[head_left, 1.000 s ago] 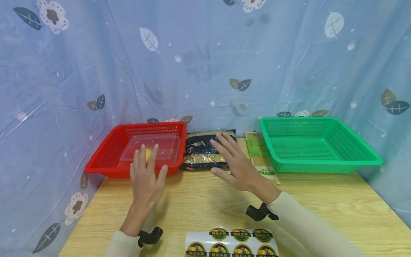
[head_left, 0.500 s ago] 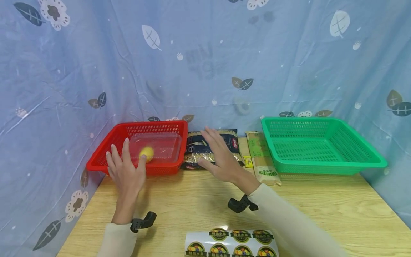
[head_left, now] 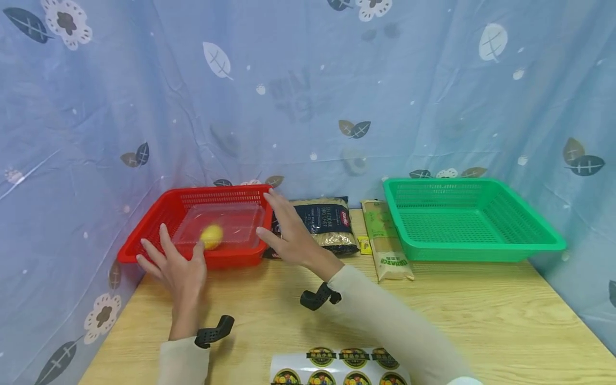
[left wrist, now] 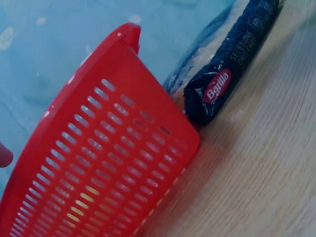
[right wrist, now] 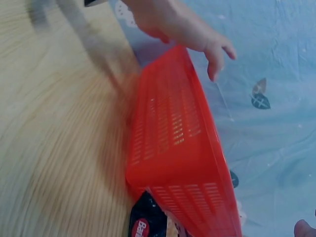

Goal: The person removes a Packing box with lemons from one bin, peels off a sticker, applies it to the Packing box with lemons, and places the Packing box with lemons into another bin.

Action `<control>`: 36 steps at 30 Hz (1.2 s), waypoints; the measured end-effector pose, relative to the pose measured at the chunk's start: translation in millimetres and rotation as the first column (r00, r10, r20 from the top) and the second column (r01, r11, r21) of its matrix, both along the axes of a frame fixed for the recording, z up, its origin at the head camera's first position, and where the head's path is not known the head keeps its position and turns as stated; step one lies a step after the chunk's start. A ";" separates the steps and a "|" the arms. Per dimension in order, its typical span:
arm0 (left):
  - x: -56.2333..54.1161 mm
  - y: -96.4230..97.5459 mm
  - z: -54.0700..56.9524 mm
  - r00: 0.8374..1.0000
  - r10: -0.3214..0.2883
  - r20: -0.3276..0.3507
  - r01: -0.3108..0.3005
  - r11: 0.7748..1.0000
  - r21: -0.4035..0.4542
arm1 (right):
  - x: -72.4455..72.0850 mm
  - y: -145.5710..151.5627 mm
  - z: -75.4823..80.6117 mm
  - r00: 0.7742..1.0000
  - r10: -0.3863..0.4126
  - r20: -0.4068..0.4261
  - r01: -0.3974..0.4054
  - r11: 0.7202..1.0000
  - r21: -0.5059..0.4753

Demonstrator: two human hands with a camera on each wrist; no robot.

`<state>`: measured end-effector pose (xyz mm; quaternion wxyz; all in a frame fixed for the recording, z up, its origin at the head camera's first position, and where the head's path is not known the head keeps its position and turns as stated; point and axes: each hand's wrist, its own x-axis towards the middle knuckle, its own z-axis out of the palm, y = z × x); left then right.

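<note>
Probably light but stiff, the red basket (head_left: 233, 259) beside the dark bag (head_left: 327, 227) suits a hold by its opposite rims, the left hand (head_left: 180, 271) and right hand (head_left: 290, 235) spread, gripping nothing

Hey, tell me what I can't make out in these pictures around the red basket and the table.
Head view: the right hand covers part of the Barilla bag.
Head view: the bottom edge cuts off the sticker sheet.
Head view: the print on the small yellow packet is too small to read.
Left wrist view: the slotted wall of the red basket hides most of the yellow round item.
</note>
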<state>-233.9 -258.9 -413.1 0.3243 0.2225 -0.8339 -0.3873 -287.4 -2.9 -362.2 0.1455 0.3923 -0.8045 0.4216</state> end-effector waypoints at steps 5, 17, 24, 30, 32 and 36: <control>-0.6 -2.5 -3.7 0.999 0.022 -0.045 -0.018 0.997 0.081 | -7.3 -16.4 -1.4 0.999 0.015 0.036 -0.015 1.000 -0.007; 0.6 -5.0 -8.6 0.979 0.104 -0.174 -0.067 0.976 0.208 | -13.7 -50.8 -5.6 0.994 0.014 0.104 -0.014 1.000 0.004; 2.5 -15.5 -13.0 0.978 0.113 -0.177 -0.052 0.948 0.314 | -20.5 -70.8 -8.6 0.966 -0.063 0.250 0.076 0.996 -0.044; 2.2 -21.2 -20.0 0.970 0.131 -0.207 -0.034 0.909 0.416 | -28.0 -84.0 -8.0 0.949 -0.106 0.296 0.132 0.989 -0.069; 1.1 -22.1 -21.9 0.964 0.137 -0.229 -0.022 0.896 0.443 | -30.1 -88.6 -6.7 0.941 -0.110 0.321 0.140 0.987 -0.074; -0.5 -23.2 -25.0 0.950 0.132 -0.282 0.039 0.847 0.530 | -33.3 -100.0 -5.1 0.908 -0.139 0.396 0.195 0.976 -0.103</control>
